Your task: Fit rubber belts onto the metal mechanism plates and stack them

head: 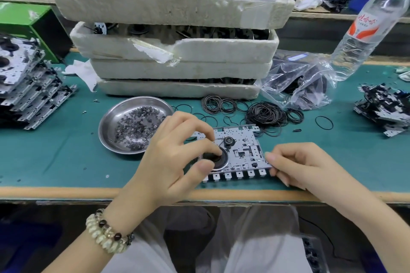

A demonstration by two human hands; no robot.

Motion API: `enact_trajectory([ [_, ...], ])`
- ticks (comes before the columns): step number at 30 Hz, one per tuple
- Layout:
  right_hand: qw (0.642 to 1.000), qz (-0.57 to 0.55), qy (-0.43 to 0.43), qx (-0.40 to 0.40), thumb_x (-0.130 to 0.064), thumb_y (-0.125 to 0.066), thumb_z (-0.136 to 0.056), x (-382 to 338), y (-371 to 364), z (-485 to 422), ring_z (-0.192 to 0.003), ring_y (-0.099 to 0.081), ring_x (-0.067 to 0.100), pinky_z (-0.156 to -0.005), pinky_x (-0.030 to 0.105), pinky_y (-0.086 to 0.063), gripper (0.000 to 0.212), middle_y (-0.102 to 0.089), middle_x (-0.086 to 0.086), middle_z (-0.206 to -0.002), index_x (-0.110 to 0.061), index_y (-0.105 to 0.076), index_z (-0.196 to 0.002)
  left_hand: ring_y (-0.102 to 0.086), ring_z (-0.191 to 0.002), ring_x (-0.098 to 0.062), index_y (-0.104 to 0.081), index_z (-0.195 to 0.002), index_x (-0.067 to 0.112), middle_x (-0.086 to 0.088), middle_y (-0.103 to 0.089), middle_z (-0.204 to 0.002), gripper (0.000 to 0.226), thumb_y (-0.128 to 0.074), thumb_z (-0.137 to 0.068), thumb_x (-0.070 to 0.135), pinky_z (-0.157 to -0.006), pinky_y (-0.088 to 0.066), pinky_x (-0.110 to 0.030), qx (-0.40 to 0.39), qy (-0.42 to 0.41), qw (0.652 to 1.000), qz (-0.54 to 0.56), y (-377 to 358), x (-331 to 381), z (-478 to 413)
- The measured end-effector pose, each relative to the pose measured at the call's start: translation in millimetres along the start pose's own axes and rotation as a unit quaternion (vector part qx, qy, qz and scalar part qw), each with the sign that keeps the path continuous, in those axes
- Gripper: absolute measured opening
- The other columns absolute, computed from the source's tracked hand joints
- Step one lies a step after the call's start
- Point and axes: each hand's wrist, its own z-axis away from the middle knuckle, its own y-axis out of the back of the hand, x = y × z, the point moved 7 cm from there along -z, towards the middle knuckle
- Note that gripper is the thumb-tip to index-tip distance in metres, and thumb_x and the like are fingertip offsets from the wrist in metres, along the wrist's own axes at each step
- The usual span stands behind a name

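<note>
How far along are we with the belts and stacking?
Apparently done: a neat stack of plates at left. In hand: one plate on the mat, right hand pinching its edge, left hand pinching at its black flywheel. Left: a jumbled pile of plates at right and many loose belts.

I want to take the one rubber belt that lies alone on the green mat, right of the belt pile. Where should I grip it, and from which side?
Pinch the lone belt on its near arc, coming straight down from above. It is a thin ring lying flat on the mat, apart from the pile, so probably nothing else lifts with it.
</note>
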Motion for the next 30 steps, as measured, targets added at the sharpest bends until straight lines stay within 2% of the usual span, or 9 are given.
enact_trajectory([
  [6,0.993,-0.103,0.012,0.052,-0.017,-0.064,-0.085,-46,21,3,-0.035,-0.030,0.009,-0.035,0.010,-0.022,0.030,-0.047,0.009,-0.048,-0.005,-0.060,-0.058,-0.056,-0.098,-0.026,-0.074,-0.091,0.010,-0.006,-0.064,-0.096,0.075,-0.014,-0.107,0.051,-0.088,-0.042,-0.038,0.132,0.046,0.990,0.032,21,-12,3],
  [9,0.987,0.114,0.064,0.094,-0.022,-0.062,-0.088,-93,41,7,-0.038,-0.039,0.009,-0.037,0.016,-0.032,0.032,-0.050,0.003,-0.045,-0.007,-0.058,-0.061,-0.058,-0.097,-0.025,-0.070,-0.096,0.015,-0.001,-0.063,-0.096,0.051,-0.021,-0.108,0.022,-0.083,-0.044,-0.038,0.228,0.087,0.969,0.030,36,-24,11],
  [11,0.926,0.349,0.094,0.107,-0.033,-0.054,-0.085,-121,34,9,-0.043,-0.046,0.010,-0.043,0.025,-0.041,0.033,-0.053,0.003,-0.049,-0.011,-0.055,-0.062,-0.059,-0.096,-0.021,-0.070,-0.096,0.016,0.006,-0.064,-0.097,0.046,-0.027,-0.099,0.000,-0.080,-0.045,-0.045,0.285,0.121,0.951,0.028,44,-33,19],
  [16,0.807,0.576,0.125,0.049,-0.017,-0.056,-0.089,-146,-54,2,-0.056,-0.035,0.016,-0.050,0.028,-0.029,0.042,-0.032,0.005,-0.065,-0.015,-0.023,-0.063,-0.055,-0.088,-0.031,-0.066,-0.098,0.032,0.010,-0.065,-0.097,0.057,-0.016,-0.105,0.058,-0.077,-0.039,-0.039,0.406,0.169,0.894,0.086,59,-42,31],
  [19,0.798,0.583,0.147,-0.037,-0.003,-0.055,-0.084,-134,-105,-9,-0.084,-0.056,0.021,-0.051,0.023,-0.021,0.040,-0.040,-0.002,-0.074,-0.015,-0.023,-0.063,-0.055,-0.087,-0.027,-0.064,-0.099,0.038,0.008,-0.065,-0.098,0.050,-0.020,-0.103,0.062,-0.077,-0.039,-0.037,0.447,0.192,0.869,0.094,64,-45,37],
  [21,0.800,0.575,0.161,-0.056,-0.003,-0.056,-0.084,-128,-122,-16,-0.074,-0.047,0.022,-0.051,0.024,-0.016,0.041,-0.042,-0.003,-0.077,-0.015,-0.023,-0.063,-0.056,-0.089,-0.026,-0.063,-0.100,0.036,0.006,-0.064,-0.098,0.048,-0.022,-0.103,0.062,-0.077,-0.040,-0.039,0.461,0.201,0.858,0.102,65,-46,38],
  [24,0.805,0.560,0.196,-0.002,-0.020,-0.056,-0.091,-137,-123,-37,-0.067,-0.034,0.025,-0.050,0.027,-0.015,0.039,-0.034,0.001,-0.066,-0.016,-0.026,-0.065,-0.056,-0.091,-0.022,-0.062,-0.099,0.032,0.006,-0.063,-0.097,0.046,-0.022,-0.104,0.056,-0.078,-0.040,-0.039,0.472,0.212,0.848,0.120,65,-49,38],
  [27,0.831,0.504,0.229,0.051,-0.028,-0.053,-0.094,-149,-118,-67,-0.089,-0.051,0.029,-0.063,0.032,-0.029,0.013,-0.055,0.005,-0.092,-0.016,-0.056,-0.089,-0.056,-0.090,-0.020,-0.062,-0.097,0.030,0.004,-0.063,-0.095,0.044,-0.020,-0.103,0.043,-0.077,-0.039,-0.036,0.481,0.226,0.837,0.133,64,-50,38],
  [30,0.824,0.518,0.224,0.053,-0.025,-0.056,-0.094,-143,-134,-89,-0.108,-0.047,0.028,-0.065,0.034,-0.028,0.017,-0.050,0.006,-0.104,-0.014,-0.061,-0.105,-0.055,-0.090,-0.021,-0.063,-0.095,0.034,0.002,-0.063,-0.094,0.044,-0.022,-0.102,0.047,-0.076,-0.037,-0.036,0.483,0.235,0.832,0.141,63,-51,39],
])
